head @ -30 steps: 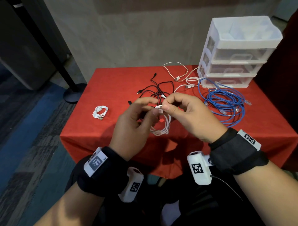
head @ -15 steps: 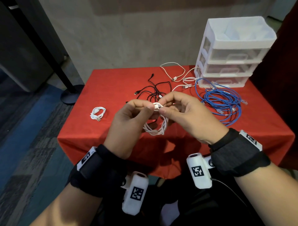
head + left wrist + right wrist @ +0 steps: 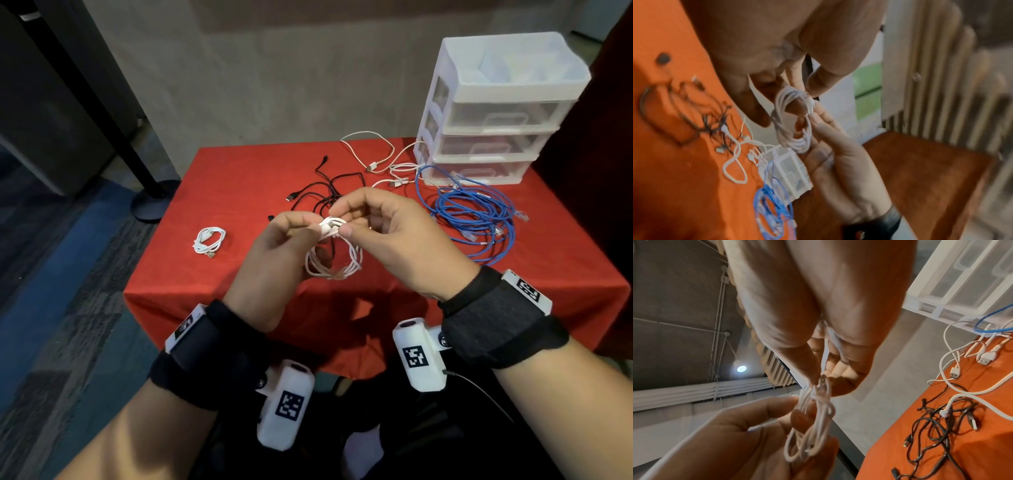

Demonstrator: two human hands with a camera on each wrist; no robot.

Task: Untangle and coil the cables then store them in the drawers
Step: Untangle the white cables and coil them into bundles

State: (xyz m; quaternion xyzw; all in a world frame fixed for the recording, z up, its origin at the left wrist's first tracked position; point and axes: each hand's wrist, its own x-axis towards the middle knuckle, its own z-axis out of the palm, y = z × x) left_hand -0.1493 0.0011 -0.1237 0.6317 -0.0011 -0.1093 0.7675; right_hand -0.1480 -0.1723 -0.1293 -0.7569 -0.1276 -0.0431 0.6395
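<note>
My left hand (image 3: 274,253) and right hand (image 3: 387,236) both pinch the white coil (image 3: 334,260) above the table's (image 3: 239,164) near edge, tucking its end. One coil (image 3: 209,240) lies finished; black (image 3: 325,192), blue (image 3: 476,219) and white cables (image 3: 376,157) wait; the drawers (image 3: 493,120) look empty.

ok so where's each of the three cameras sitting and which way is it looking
Head: worn on the head, looking down at the red table; both forearms and hands show.
Left wrist: looks along the left hand toward the right hand.
Right wrist: looks along the right palm, toward the ceiling.
All three share the white cable coil.
</note>
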